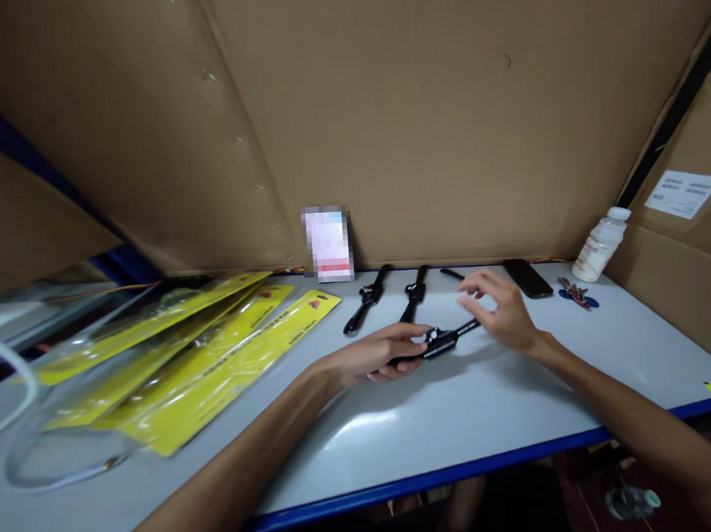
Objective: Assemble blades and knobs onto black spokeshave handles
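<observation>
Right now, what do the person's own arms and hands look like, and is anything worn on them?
Both arms are bare up to the frame edge: no sleeves, gloves, watch or bracelet in view. The left hand and right hand show slim fingers with no visible rings or markings, though the picture is soft.

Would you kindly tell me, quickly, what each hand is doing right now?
Left hand: closed on the black watch, pinning it to the table.
Right hand: open, fingers spread above the watch strap, holding nothing.

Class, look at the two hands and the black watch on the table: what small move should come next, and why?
Probably the right hand should close on the free strap end: the left hand already grips the watch, while the right fingers are spread just above it.
</observation>
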